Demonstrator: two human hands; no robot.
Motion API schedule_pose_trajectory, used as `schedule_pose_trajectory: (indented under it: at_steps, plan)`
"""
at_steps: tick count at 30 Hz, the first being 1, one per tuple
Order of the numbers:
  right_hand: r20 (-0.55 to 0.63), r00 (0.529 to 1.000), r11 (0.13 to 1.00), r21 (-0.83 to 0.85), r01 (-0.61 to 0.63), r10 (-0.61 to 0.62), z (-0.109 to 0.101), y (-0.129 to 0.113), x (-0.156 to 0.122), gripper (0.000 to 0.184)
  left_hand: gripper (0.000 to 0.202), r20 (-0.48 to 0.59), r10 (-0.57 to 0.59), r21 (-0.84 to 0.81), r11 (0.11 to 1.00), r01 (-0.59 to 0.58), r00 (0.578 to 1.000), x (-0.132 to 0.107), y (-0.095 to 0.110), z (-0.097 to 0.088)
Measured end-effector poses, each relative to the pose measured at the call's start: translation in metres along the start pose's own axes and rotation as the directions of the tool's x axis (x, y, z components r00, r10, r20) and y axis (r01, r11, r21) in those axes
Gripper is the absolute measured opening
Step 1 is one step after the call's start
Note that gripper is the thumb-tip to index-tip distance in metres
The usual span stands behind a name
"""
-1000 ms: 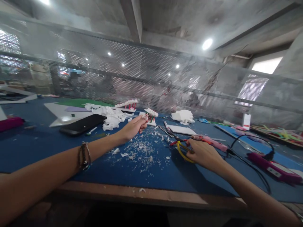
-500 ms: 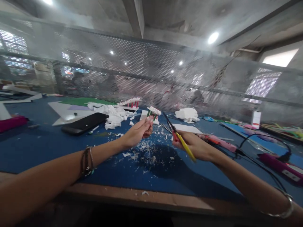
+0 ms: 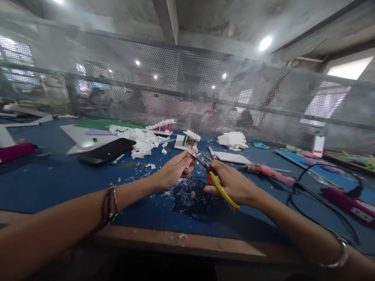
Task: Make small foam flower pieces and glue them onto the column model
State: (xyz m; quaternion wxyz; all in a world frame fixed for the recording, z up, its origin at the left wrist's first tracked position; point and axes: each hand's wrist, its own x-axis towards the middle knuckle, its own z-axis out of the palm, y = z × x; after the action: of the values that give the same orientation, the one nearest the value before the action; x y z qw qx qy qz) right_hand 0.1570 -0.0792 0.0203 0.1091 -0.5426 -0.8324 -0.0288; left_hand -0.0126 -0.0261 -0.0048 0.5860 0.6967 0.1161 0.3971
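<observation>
My left hand [image 3: 174, 170] is closed in a pinch on a small white-and-red piece [image 3: 193, 150], mostly hidden by the fingers. In my right hand [image 3: 234, 182] are scissors [image 3: 223, 190] with yellow and red handles. Their blades point left and reach the piece at my left fingertips; whether they touch it is hard to tell. Just beyond stands a small white-topped model with green posts [image 3: 191, 136] on a white base. White shavings [image 3: 183, 193] lie scattered on the blue table below my hands.
A black phone [image 3: 108, 151] and crumpled white tissue [image 3: 143, 141] lie to the left. Behind is a model with red posts [image 3: 165, 127]. A white stack [image 3: 232, 140], a pink-handled corded tool [image 3: 272, 174], and a purple power strip [image 3: 348, 205] are on the right. Perforated mesh [image 3: 175, 93] rises behind.
My right hand has brought the scissors left, so their blades now meet my left fingertips. My left hand has shifted slightly right and down, still pinching the piece.
</observation>
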Motion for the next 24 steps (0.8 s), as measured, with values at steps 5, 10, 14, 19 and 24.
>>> schedule_pose_trajectory:
  at_steps: [5, 10, 14, 19, 24]
  plan:
    - [-0.054, 0.999, 0.995, -0.098, -0.003, -0.002, 0.0009, -0.0027, 0.0005, 0.052, 0.021, -0.023, -0.050, 0.019, 0.999, 0.050, 0.999, 0.0003, -0.0002, 0.0034]
    - [-0.102, 0.994, 0.991, -0.130, 0.020, -0.034, 0.0008, -0.0029, -0.0012, 0.054, 0.022, -0.024, -0.071, 0.028, 0.997, 0.072, 0.997, -0.0013, 0.0022, 0.0038]
    - [-0.080, 0.996, 0.992, -0.122, 0.031, -0.041, -0.0005, -0.0033, -0.0019, 0.056, 0.022, 0.005, -0.080, 0.012, 0.997, 0.080, 0.997, -0.0027, 0.0015, 0.0023]
    - [-0.057, 0.998, 0.986, -0.163, 0.018, -0.028, -0.0034, -0.0072, -0.0018, 0.060, 0.021, 0.011, -0.080, -0.006, 0.997, 0.080, 0.997, -0.0032, -0.0020, 0.0028]
    - [-0.015, 1.000, 0.978, -0.209, -0.007, 0.004, -0.0056, -0.0107, -0.0030, 0.055, 0.020, 0.034, -0.123, -0.012, 0.992, 0.124, 0.992, -0.0026, -0.0024, 0.0028]
